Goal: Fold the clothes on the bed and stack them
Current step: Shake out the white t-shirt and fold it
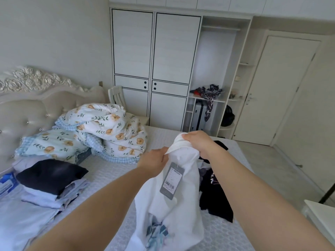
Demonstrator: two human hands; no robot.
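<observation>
Both hands are pinching the top edge of a white t-shirt [183, 196]: left hand [154, 161] fingers curled into the fabric, right hand [197, 140] gripping a bunched bit higher up. It hangs over the mattress [112, 171], grey price tag [171, 180] dangling. Folded stack [52, 182] sits left, dark clothes [215, 194] right.

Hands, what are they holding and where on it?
Both hold the white garment by its top edge: left hand pinches one side, right hand grips the other.
</observation>
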